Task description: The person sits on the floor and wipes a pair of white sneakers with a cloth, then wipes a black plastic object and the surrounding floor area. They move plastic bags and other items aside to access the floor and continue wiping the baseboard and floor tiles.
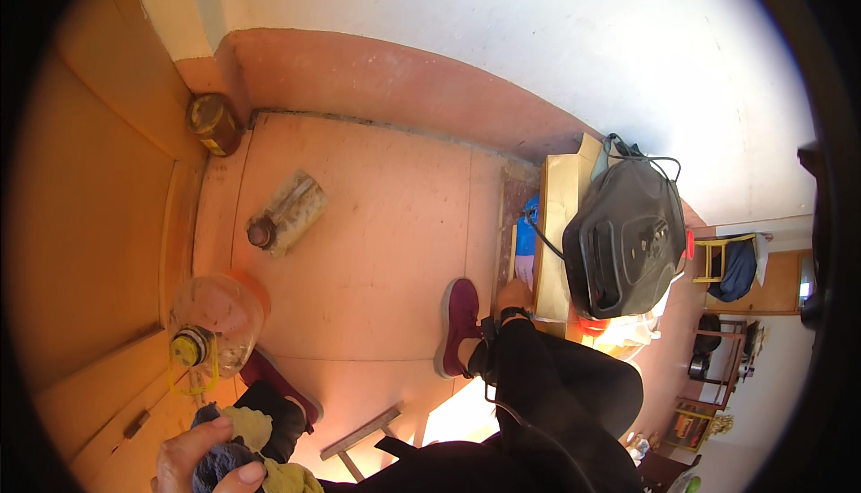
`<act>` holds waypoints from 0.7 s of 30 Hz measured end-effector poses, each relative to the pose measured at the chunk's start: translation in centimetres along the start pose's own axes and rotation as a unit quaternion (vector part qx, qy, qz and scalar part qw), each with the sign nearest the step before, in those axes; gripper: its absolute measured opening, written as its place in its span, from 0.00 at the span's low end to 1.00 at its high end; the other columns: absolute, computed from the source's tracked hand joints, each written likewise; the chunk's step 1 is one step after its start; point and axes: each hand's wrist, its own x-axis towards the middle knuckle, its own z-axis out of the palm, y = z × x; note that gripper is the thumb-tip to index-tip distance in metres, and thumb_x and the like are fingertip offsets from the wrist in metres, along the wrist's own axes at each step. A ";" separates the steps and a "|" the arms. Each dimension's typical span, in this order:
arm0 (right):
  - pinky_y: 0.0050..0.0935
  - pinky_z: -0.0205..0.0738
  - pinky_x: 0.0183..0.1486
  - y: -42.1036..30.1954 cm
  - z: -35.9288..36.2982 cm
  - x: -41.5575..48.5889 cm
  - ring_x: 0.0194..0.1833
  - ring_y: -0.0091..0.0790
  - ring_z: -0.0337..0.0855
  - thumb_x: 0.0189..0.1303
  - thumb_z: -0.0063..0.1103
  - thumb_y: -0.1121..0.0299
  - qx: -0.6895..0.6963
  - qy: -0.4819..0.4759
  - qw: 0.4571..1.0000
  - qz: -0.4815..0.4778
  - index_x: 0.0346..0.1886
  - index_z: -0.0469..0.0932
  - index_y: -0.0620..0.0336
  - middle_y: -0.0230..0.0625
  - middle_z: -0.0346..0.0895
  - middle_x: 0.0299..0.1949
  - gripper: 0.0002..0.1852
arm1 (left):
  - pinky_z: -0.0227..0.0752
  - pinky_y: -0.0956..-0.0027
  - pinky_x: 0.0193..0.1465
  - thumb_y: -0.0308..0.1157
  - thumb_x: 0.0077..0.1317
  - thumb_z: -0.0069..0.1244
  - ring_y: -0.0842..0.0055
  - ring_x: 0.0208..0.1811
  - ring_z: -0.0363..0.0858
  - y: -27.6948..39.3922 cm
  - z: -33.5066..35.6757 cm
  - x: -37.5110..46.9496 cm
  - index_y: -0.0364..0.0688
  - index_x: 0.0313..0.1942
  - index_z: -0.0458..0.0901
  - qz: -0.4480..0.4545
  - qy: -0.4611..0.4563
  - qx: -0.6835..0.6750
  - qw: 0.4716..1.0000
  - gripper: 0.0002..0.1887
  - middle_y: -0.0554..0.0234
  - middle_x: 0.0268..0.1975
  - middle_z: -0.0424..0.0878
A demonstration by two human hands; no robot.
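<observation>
My left hand [202, 452], at the lower left edge, is closed around a bunched dark blue and yellow-green cloth [252, 449]. Just above it stands a large clear plastic jug [218, 318] with a yellow cap and handle. At the side of a low wooden cabinet, my right hand [514, 295] reaches down beside a blue object [527, 237]; its fingers are partly hidden, so what it touches cannot be told. A dirty plastic bottle with a dark cap [292, 210] lies on the floor between the jug and the wall.
A dark jar [214, 124] stands in the corner by the wooden door [101, 210]. On the cabinet rests a black plastic case or appliance [629, 237] with a cord. A small wooden stool [360, 432] is near my feet. Farther right are a yellow chair [713, 258] and a shelf rack [730, 365].
</observation>
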 end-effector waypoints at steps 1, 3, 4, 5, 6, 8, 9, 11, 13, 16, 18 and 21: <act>0.49 0.85 0.51 0.0 0.3 0.4 0.51 0.54 0.88 0.67 0.56 0.70 -0.004 0.003 1.000 -0.018 0.44 0.88 0.63 0.51 0.87 0.49 0.12 | 0.77 0.53 0.58 0.20 0.52 0.59 0.45 0.56 0.80 0.0 0.1 0.1 0.38 0.64 0.77 0.001 0.001 0.004 1.000 0.34 0.34 0.61 0.76; 0.49 0.85 0.51 0.3 1.1 1.2 0.51 0.53 0.89 0.66 0.57 0.70 -0.034 0.000 0.999 -0.028 0.44 0.88 0.63 0.51 0.87 0.48 0.12 | 0.77 0.53 0.58 0.20 0.52 0.59 0.45 0.56 0.80 0.1 0.1 0.2 0.37 0.64 0.76 0.000 -0.004 0.017 1.000 0.34 0.35 0.61 0.77; 0.49 0.85 0.51 0.5 1.5 1.6 0.50 0.53 0.89 0.66 0.57 0.70 -0.018 0.013 0.999 -0.041 0.44 0.88 0.63 0.51 0.87 0.47 0.12 | 0.77 0.53 0.57 0.20 0.52 0.59 0.45 0.56 0.80 0.2 0.1 0.3 0.37 0.64 0.76 0.000 -0.006 0.024 1.000 0.34 0.35 0.61 0.77; 0.48 0.85 0.51 0.7 1.9 1.9 0.50 0.54 0.89 0.65 0.57 0.70 -0.009 0.025 0.999 -0.039 0.43 0.88 0.63 0.51 0.88 0.46 0.11 | 0.77 0.53 0.57 0.20 0.52 0.60 0.45 0.55 0.80 0.2 0.0 0.3 0.36 0.65 0.75 -0.002 -0.008 0.025 1.000 0.36 0.35 0.60 0.77; 0.48 0.85 0.50 1.0 2.2 1.9 0.49 0.54 0.89 0.65 0.58 0.70 0.006 0.042 0.998 -0.041 0.42 0.88 0.63 0.52 0.88 0.44 0.11 | 0.77 0.53 0.57 0.19 0.51 0.61 0.45 0.55 0.80 0.3 0.0 0.3 0.36 0.66 0.74 -0.004 -0.009 0.027 1.000 0.37 0.36 0.60 0.77; 0.49 0.85 0.48 0.6 2.2 1.7 0.46 0.55 0.89 0.65 0.57 0.70 0.024 0.064 0.995 -0.073 0.39 0.88 0.63 0.53 0.87 0.42 0.11 | 0.77 0.52 0.57 0.17 0.50 0.62 0.45 0.56 0.80 0.5 0.1 0.3 0.36 0.68 0.71 -0.025 -0.007 0.029 0.999 0.40 0.37 0.59 0.77; 0.49 0.84 0.47 -0.1 1.8 1.1 0.45 0.56 0.89 0.64 0.57 0.70 0.025 0.063 0.995 -0.069 0.38 0.88 0.64 0.53 0.87 0.41 0.11 | 0.77 0.52 0.57 0.16 0.50 0.62 0.46 0.56 0.79 0.5 0.3 0.3 0.36 0.69 0.69 -0.043 -0.006 0.028 0.999 0.42 0.37 0.59 0.77; 0.52 0.83 0.45 -2.7 0.0 -0.6 0.42 0.57 0.89 0.63 0.57 0.70 0.095 0.087 0.975 -0.182 0.37 0.87 0.64 0.54 0.87 0.40 0.10 | 0.76 0.55 0.57 0.14 0.53 0.61 0.49 0.59 0.78 0.9 0.8 0.3 0.37 0.74 0.61 -0.086 0.010 0.036 0.996 0.46 0.38 0.62 0.73; 0.47 0.83 0.38 -8.0 -3.2 -3.1 0.36 0.49 0.90 0.62 0.60 0.72 0.239 -0.021 0.944 -0.228 0.37 0.85 0.67 0.51 0.86 0.35 0.08 | 0.76 0.58 0.58 0.13 0.58 0.58 0.51 0.60 0.77 0.5 2.2 0.8 0.39 0.75 0.59 -0.179 0.063 -0.199 0.961 0.44 0.40 0.64 0.70; 0.27 0.84 0.41 -16.6 -9.6 -10.8 0.38 0.31 0.88 0.74 0.58 0.68 0.596 -0.303 0.661 -0.342 0.52 0.83 0.66 0.35 0.86 0.38 0.13 | 0.74 0.61 0.61 0.19 0.50 0.67 0.57 0.58 0.78 -0.3 3.6 1.8 0.43 0.75 0.60 -0.207 0.137 -0.098 0.964 0.51 0.46 0.63 0.74; 0.35 0.82 0.57 -19.7 -14.3 -16.9 0.57 0.38 0.85 0.75 0.58 0.56 0.596 -0.422 0.499 -0.467 0.73 0.70 0.61 0.44 0.79 0.62 0.29 | 0.71 0.63 0.66 0.21 0.47 0.71 0.61 0.61 0.78 -1.0 3.5 2.4 0.40 0.78 0.50 -0.172 0.114 0.024 0.978 0.60 0.49 0.63 0.76; 0.39 0.69 0.70 -20.5 -20.2 -25.1 0.72 0.35 0.68 0.75 0.56 0.49 0.624 -0.546 0.234 -0.508 0.82 0.51 0.54 0.43 0.59 0.77 0.41 | 0.70 0.58 0.68 0.21 0.49 0.67 0.51 0.66 0.74 -1.9 4.4 3.4 0.39 0.75 0.59 -0.167 0.154 -0.018 0.974 0.51 0.42 0.66 0.72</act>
